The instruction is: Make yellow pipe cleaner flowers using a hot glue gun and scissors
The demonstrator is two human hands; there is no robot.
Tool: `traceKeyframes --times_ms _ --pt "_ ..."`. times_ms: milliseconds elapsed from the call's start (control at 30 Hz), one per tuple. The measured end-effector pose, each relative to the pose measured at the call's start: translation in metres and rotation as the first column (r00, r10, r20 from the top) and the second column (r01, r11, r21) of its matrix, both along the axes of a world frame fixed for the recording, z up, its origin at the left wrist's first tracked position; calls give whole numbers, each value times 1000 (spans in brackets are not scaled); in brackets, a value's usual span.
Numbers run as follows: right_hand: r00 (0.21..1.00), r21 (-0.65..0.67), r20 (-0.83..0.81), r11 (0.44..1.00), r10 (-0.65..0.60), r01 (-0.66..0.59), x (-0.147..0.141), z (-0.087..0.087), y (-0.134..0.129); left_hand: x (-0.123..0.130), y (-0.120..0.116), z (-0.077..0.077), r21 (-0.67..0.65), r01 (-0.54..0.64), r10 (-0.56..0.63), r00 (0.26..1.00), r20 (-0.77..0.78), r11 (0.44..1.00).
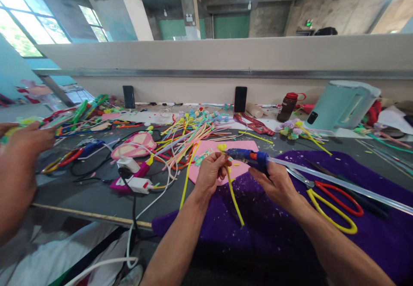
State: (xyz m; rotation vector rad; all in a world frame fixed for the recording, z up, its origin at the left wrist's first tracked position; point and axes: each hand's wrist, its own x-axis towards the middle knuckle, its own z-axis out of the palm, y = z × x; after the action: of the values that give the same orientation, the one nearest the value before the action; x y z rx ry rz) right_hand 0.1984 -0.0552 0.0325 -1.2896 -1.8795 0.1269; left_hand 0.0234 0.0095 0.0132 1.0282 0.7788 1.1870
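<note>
Between the fingertips of my left hand (211,169) is a yellow pipe cleaner (235,200), its long end hanging down and a small yellow tuft (221,147) at its top. My right hand (276,181) is wrapped round a blue hot glue gun (247,156), whose nozzle points left at the tuft. A long clear glue stick (342,184) sticks out of the gun's back. Under both hands lie a pink foam sheet (247,147) and a purple cloth (274,230). Red-and-yellow-handled scissors (332,204) rest on the cloth near my right wrist.
A co-worker's hand (32,141) is at the far left. A pink power strip (129,180) with plugs and cables sits left of my arm. Behind lie a pile of pipe cleaners (190,135), a phone (240,99), a bottle (287,107) and a kettle (343,105).
</note>
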Motion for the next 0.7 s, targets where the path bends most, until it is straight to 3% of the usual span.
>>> traceKeyframes --times_ms 467,700 --pt "999 30 -4 999 -38 38 -1 2 0 0 -2 3 -17 -7 6 1000 -15 1000" --pt "995 -64 -99 998 -20 14 3 4 0 0 -2 3 -13 -4 4 1000 -10 1000"
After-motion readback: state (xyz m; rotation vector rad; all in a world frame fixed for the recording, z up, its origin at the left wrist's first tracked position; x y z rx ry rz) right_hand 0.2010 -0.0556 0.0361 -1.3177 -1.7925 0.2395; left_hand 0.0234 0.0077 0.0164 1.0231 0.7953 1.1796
